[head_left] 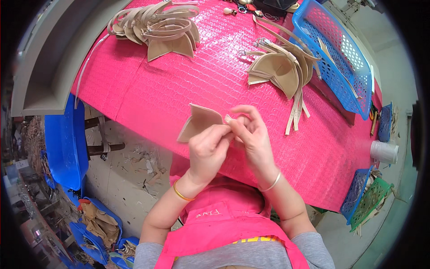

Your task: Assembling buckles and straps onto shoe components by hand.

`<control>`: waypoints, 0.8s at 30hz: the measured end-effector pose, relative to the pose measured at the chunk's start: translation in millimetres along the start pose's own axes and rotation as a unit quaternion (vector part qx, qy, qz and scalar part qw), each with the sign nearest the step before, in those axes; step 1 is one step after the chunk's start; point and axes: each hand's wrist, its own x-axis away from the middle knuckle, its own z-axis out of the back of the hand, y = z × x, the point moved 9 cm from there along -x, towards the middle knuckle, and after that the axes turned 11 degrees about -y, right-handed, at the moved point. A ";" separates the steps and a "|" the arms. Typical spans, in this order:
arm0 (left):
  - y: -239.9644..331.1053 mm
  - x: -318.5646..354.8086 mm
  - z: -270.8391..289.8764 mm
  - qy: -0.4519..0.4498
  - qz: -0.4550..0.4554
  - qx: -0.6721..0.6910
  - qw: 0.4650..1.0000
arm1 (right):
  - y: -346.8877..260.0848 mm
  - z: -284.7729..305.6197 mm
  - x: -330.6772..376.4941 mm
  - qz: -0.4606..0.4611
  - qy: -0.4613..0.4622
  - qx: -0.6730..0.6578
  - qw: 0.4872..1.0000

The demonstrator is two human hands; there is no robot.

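Note:
Close to the table's near edge, both my hands meet fingertip to fingertip. My left hand (208,150) is closed, its fingers pinched at the lower right edge of a tan shoe upper (200,119), a curved piece with pointed corners. My right hand (254,139) pinches with thumb and index finger at the same spot, other fingers curled. A small pale bit shows at its fingertips, too small to name. Beyond the right hand sits a stack of similar tan shoe uppers (280,71) with straps and buckles. More strapped uppers (170,42) lie bunched at the far left.
A pink quilted cover (148,103) spreads over the table. At the far right stands a blue perforated basket (333,58); a white roll (384,152) and smaller blue and green baskets (371,204) line the right edge. Blue tubs (67,148) stand at left below the table.

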 end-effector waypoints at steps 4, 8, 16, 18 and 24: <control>7.6 4.0 -0.4 -0.042 -0.084 -0.031 0.995 | -4.4 -13.5 -24.0 -0.077 -0.165 0.048 0.982; -7.5 -9.7 20.7 -0.055 -0.031 -0.080 0.995 | -7.2 -19.9 -45.9 -0.034 -0.175 0.067 0.982; -75.4 -70.0 58.6 -0.133 0.109 -0.089 0.981 | -46.0 -16.9 -48.3 0.102 -0.098 0.177 0.974; -87.5 -78.9 101.1 0.083 0.122 0.058 0.987 | -79.0 22.8 -40.1 0.222 0.038 0.346 0.911; -58.9 -67.5 115.9 0.298 0.026 -0.313 0.901 | -126.2 96.5 -50.1 0.189 0.287 0.685 0.643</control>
